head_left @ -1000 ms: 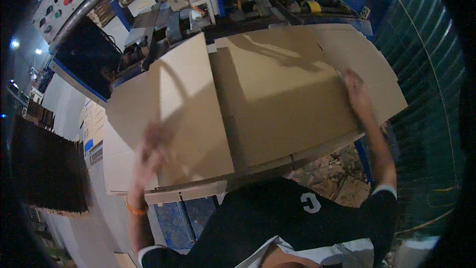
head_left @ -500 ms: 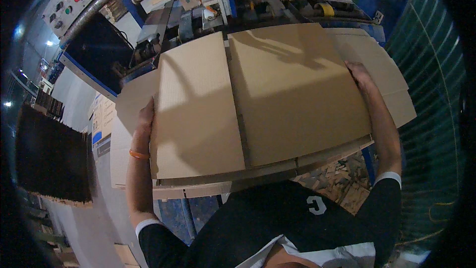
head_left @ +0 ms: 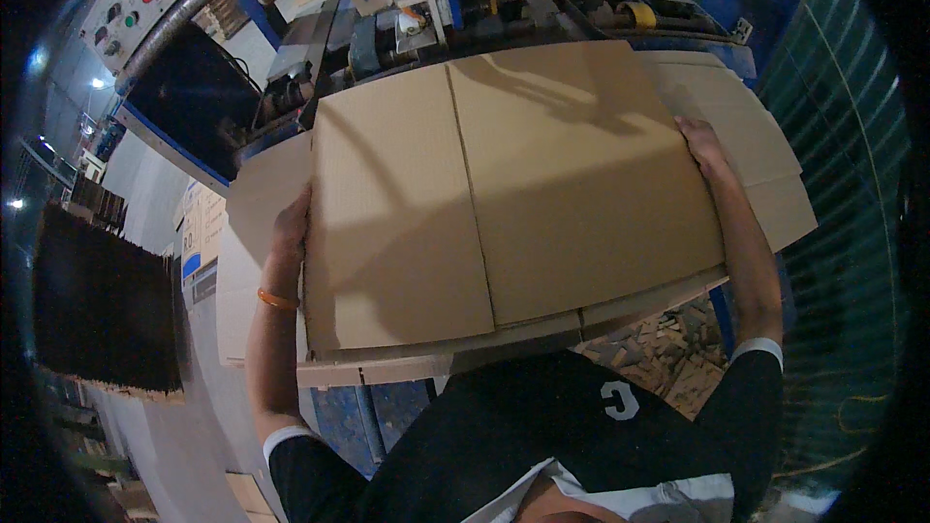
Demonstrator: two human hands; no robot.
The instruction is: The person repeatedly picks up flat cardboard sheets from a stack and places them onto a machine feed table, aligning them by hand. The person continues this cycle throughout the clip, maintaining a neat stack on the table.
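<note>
Black cloth makes up your shirt (head_left: 542,416), nearest of all, its sleeves ending in white trim. Just behind your left hand (head_left: 294,223), an orange band (head_left: 277,301) circles the wrist. That hand lies along the outer edge of the left panel (head_left: 397,223), touching it; its fingers are mostly hidden, so you cannot tell how far they close or whether they grip. Your right hand (head_left: 701,146) rests at the outer edge of the right panel (head_left: 581,194), fingers slightly bent; whether they pinch the board cannot be told either.

Both brown panels lie flat between your hands, meeting at a narrow seam. Beneath them, a wider sheet (head_left: 775,150) juts out past your right hand. Nearer you than that hand, scraps (head_left: 668,353) cover the floor below. Well left of your left hand stands a dark stack (head_left: 107,300); to the right of your right hand rises a green wall (head_left: 843,165). Beyond both hands is the machine (head_left: 363,53), with a button panel (head_left: 136,0) at far left.
</note>
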